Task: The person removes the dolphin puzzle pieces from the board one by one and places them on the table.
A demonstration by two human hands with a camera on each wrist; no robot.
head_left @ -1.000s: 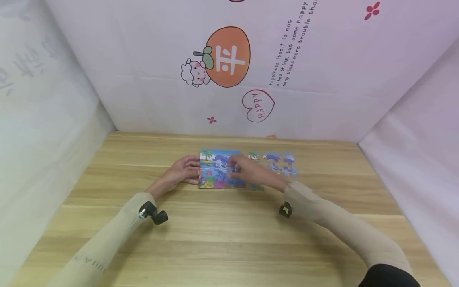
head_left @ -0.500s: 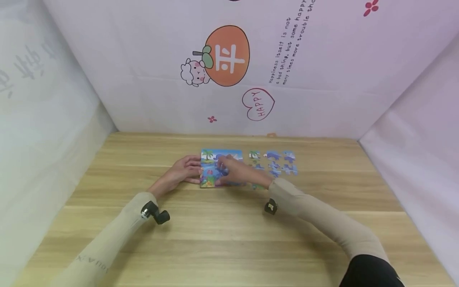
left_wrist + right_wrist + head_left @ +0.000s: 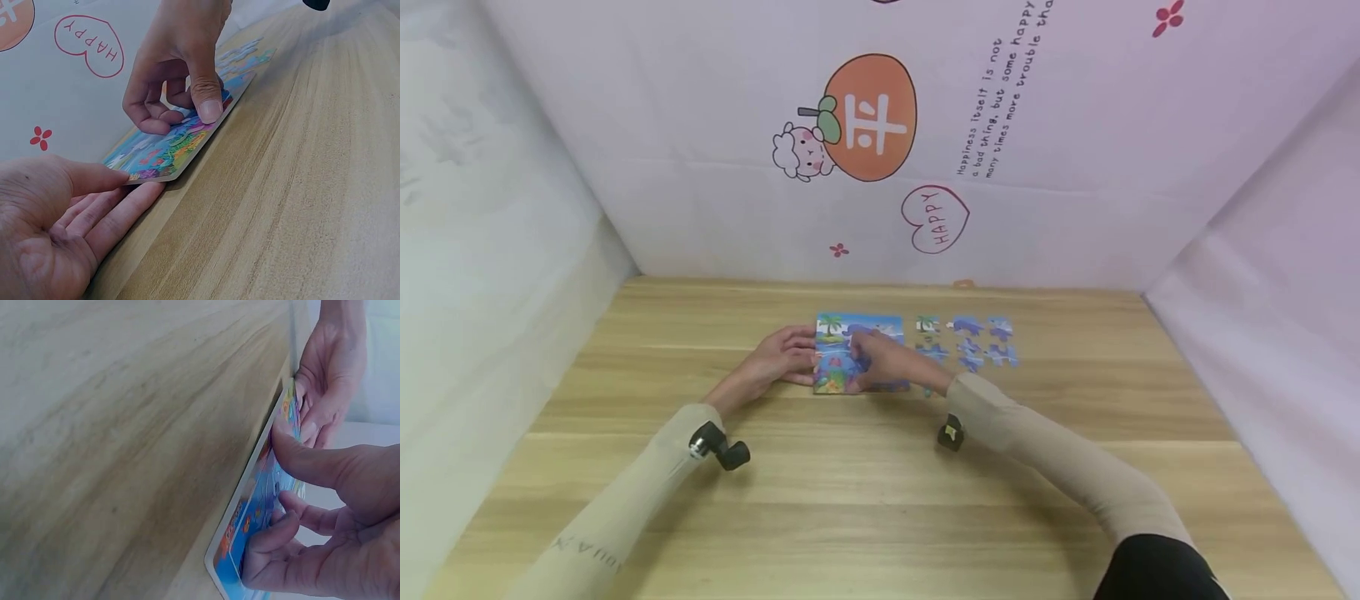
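Observation:
A colourful sea-themed jigsaw board (image 3: 832, 371) with a palm tree and dolphins lies flat near the back of the table. My left hand (image 3: 775, 357) is at its left edge; in the left wrist view the thumb rests over the board's rim and the fingers lie low against the edge, holding it. Over the middle of the board is my right hand (image 3: 887, 357), thumb and bent fingers touching the picture with a gap between them. In the right wrist view, I cannot tell whether a piece is pinched there. Loose puzzle pieces (image 3: 967, 324) lie to the right, partly hidden by my right wrist.
The wooden table (image 3: 850, 475) extends in front of the board. A printed white cloth (image 3: 700, 192) hangs behind it, with white sheets on both sides. Several loose pieces lie in spaced rows right of the board.
My right hand has moved left across the board, from its right side to its middle, and lowered its fingers onto the picture. The left hand stays at the left edge.

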